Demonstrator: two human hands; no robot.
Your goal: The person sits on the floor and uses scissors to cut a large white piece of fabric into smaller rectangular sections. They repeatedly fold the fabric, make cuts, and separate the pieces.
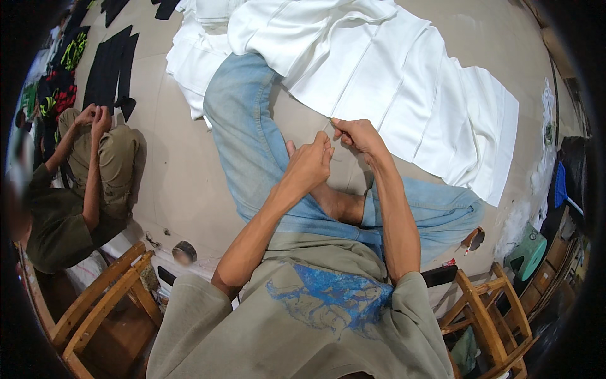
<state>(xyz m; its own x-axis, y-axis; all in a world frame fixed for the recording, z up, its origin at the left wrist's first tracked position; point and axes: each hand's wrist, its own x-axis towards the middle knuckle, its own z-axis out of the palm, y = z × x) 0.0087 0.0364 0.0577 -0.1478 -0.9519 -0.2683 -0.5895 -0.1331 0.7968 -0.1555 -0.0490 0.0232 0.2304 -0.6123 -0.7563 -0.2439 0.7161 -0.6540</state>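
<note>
A large white cloth point(404, 82) with long seams is spread in folds before me, its near edge reaching my hands. My left hand point(309, 164) is closed in a pinch, and a thin thread point(336, 159) trails out beside its fingers. Just right of it and slightly farther off, my right hand point(358, 135) is closed too. Its thumb and forefinger meet at the cloth's near edge. A tiny yellowish-green bit shows at those fingertips, too small to name.
I sit with crossed legs in blue jeans point(237, 126). To the left another person point(95, 170) sits with hands together near black cloth pieces point(108, 69). Wooden frames point(107, 290) stand at lower left and right. A roll of tape point(184, 252) and sunglasses point(473, 238) lie nearby.
</note>
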